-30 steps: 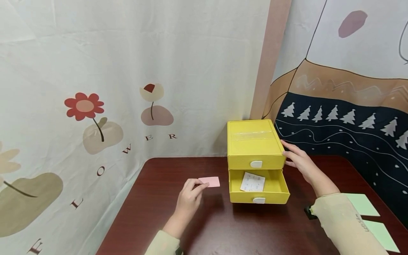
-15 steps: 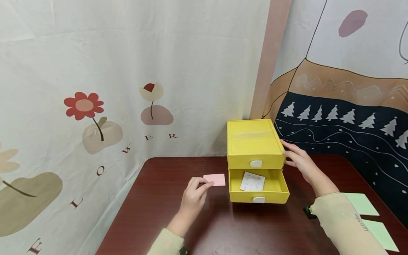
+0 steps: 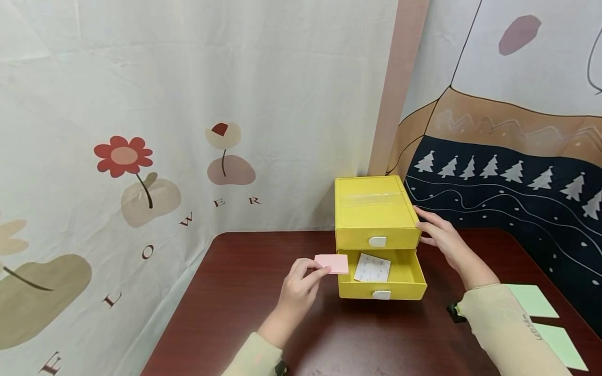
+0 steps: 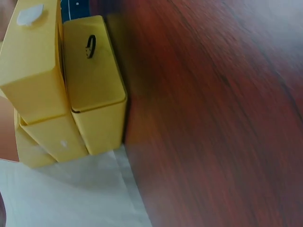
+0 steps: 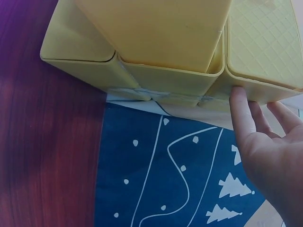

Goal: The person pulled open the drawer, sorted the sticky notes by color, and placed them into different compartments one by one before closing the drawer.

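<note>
One pink paper [image 3: 336, 264] is pinched between the thumb and fingers of the left hand [image 3: 297, 292]; in the head view its right end overlaps the left wall of the one pulled-out drawer [image 3: 405, 271]. One white paper [image 3: 372, 269] lies inside that drawer. The single yellow chest [image 3: 371, 214] shows two white handles [image 3: 377, 242]. The right hand [image 3: 444, 241] grasps nothing, its extended fingers resting against the chest's right side. Near right, two green sheets [image 3: 538, 302] lie on the table [image 3: 235, 292], partly blocked by the right sleeve [image 3: 499, 318]. Printed cloth [image 3: 291, 104] hangs beyond.
</note>
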A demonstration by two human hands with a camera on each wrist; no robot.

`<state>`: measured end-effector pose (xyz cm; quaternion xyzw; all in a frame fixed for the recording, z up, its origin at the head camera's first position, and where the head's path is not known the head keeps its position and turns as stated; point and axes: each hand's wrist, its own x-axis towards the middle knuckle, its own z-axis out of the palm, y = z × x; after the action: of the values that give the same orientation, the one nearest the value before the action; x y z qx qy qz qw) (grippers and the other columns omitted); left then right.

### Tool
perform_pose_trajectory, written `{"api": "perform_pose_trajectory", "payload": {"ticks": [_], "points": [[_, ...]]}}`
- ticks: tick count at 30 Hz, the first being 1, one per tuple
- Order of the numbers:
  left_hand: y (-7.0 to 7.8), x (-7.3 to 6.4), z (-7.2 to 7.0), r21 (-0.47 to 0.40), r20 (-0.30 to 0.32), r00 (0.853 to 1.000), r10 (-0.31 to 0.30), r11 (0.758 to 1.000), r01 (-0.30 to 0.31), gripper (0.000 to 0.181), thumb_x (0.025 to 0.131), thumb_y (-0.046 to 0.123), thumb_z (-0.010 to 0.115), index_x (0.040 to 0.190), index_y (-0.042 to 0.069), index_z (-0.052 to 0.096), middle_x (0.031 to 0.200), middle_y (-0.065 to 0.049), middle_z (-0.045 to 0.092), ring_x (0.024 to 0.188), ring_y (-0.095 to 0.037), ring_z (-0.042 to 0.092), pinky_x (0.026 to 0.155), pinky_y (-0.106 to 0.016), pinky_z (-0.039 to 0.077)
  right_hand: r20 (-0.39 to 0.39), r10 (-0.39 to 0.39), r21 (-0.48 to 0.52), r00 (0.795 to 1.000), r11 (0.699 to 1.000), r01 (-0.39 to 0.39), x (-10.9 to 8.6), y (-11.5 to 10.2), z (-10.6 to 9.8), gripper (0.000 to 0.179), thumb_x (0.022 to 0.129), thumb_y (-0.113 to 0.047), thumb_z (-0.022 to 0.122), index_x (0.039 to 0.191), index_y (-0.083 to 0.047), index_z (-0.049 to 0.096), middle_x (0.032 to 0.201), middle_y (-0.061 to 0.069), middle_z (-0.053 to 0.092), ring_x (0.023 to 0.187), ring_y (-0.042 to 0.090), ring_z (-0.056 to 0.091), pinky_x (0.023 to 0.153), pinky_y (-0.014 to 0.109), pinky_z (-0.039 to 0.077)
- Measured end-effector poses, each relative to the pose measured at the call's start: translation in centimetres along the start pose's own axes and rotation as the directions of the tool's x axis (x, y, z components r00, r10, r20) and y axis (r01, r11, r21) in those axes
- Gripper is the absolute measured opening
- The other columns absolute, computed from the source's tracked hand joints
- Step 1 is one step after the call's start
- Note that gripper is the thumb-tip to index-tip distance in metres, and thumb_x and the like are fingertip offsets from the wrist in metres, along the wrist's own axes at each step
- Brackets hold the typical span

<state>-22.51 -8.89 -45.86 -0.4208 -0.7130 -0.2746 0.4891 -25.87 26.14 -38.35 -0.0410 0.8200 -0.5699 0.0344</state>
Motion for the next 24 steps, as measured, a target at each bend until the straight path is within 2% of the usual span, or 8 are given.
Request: {"api": "perform_pose_trajectory", "payload": {"ticks": [4, 8, 11, 17, 24], "points": [[0.5, 0.5, 0.6, -0.013, 0.002, 1.0, 0.014, 1.0, -0.014, 0.023, 0.087, -0.002, 0.058, 0.098, 0.01, 0.075, 0.089, -0.006, 0.059, 0.084, -0.021, 0.057, 0.075, -0.025, 0.051, -0.002, -0.003, 0.007, 1.0, 1.0, 0.003, 0.0, 0.1, 0.0, 0.058, 0.101, -0.037, 0.039, 0.152, -0.02, 0.017, 0.157, 0.016, 0.013, 0.101, -0.002, 0.051, 0.102, 0.052, 0.039], [0.9, 0.9, 1.2, -0.027, 0.008, 0.999, 0.032, 0.999, -0.031, 0.02, 0.091, 0.003, 0.058, 0.098, 0.011, 0.075, 0.09, -0.005, 0.059, 0.085, -0.02, 0.058, 0.076, -0.025, 0.051, -0.003, -0.004, 0.004, 1.0, 1.0, 0.004, 0.0, 0.1, 0.0, 0.059, 0.101, -0.038, 0.038, 0.152, -0.019, 0.017, 0.157, 0.016, 0.013, 0.105, 0.001, 0.051, 0.102, 0.051, 0.039], [1.1, 1.1, 1.5, -0.032, 0.015, 0.999, 0.041, 0.999, -0.04, 0.019, 0.091, 0.004, 0.059, 0.098, 0.011, 0.075, 0.091, -0.005, 0.06, 0.086, -0.019, 0.058, 0.077, -0.025, 0.051, -0.004, -0.003, 0.003, 1.0, 1.0, 0.003, 0.0, 0.1, 0.0, 0.059, 0.101, -0.038, 0.039, 0.152, -0.019, 0.017, 0.157, 0.016, 0.013, 0.109, 0.005, 0.05, 0.102, 0.05, 0.04], [1.6, 1.5, 2.2, -0.032, 0.037, 0.997, 0.061, 0.998, -0.06, 0.022, 0.089, 0.001, 0.059, 0.098, 0.012, 0.075, 0.092, -0.005, 0.059, 0.088, -0.019, 0.057, 0.08, -0.023, 0.051, -0.008, -0.001, 0.009, 1.0, 1.0, 0.001, -0.1, 0.0, 0.0, 0.058, 0.101, -0.038, 0.038, 0.152, -0.019, 0.018, 0.157, 0.016, 0.013, 0.103, -0.001, 0.05, 0.102, 0.05, 0.039], [2.1, 2.2, 3.1, -0.033, 0.1, 0.993, 0.07, 0.997, -0.067, 0.029, 0.082, -0.005, 0.062, 0.099, 0.014, 0.075, 0.093, -0.003, 0.059, 0.088, -0.017, 0.056, 0.079, -0.02, 0.051, -0.012, 0.006, 0.005, 1.0, 1.0, -0.006, -0.1, 0.0, 0.1, 0.059, 0.101, -0.039, 0.038, 0.152, -0.02, 0.017, 0.157, 0.016, 0.012, 0.118, 0.019, 0.048, 0.102, 0.051, 0.039]]}}
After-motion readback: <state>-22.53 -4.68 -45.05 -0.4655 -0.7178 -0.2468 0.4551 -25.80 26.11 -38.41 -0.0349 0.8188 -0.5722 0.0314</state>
